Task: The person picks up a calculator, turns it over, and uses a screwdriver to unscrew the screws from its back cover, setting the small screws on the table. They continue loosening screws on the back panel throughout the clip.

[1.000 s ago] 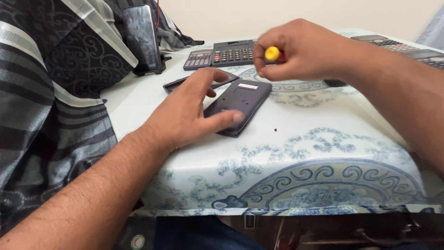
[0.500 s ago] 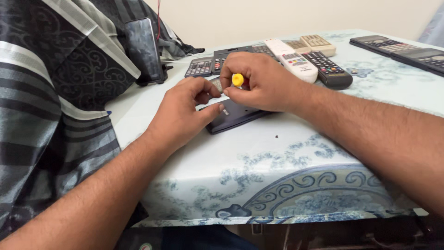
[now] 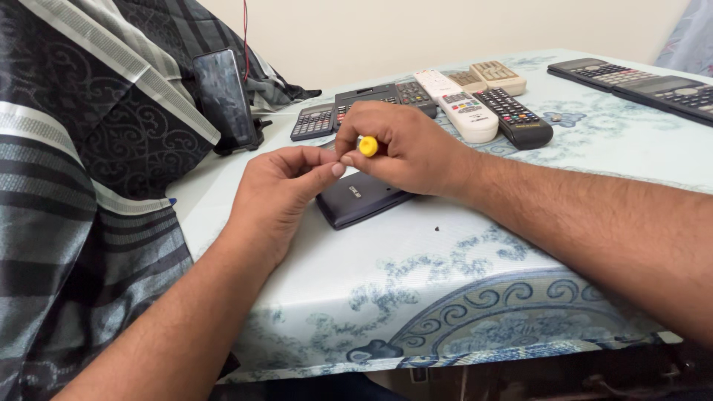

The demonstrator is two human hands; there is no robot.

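Observation:
My right hand (image 3: 405, 147) is closed around a small screwdriver whose yellow handle end (image 3: 368, 145) sticks out between the fingers. It hovers over a dark calculator (image 3: 364, 202) lying face down on the patterned tablecloth (image 3: 475, 297). My left hand (image 3: 278, 189) is raised beside it, thumb and forefinger pinched together and touching the right hand's fingertips near the yellow end. Whether a tiny part sits in that pinch cannot be made out. A small dark speck (image 3: 436, 229) lies on the cloth to the right of the calculator.
Behind the hands lie other calculators (image 3: 316, 121), a white remote (image 3: 457, 104), a black remote (image 3: 514, 116), and more calculators at the far right (image 3: 631, 78). A black phone (image 3: 223, 96) leans against dark patterned bedding (image 3: 82, 186) on the left.
The left hand has lifted off the calculator and now pinches at the right hand's fingertips. The right hand with the screwdriver came down to the calculator, then rose slightly.

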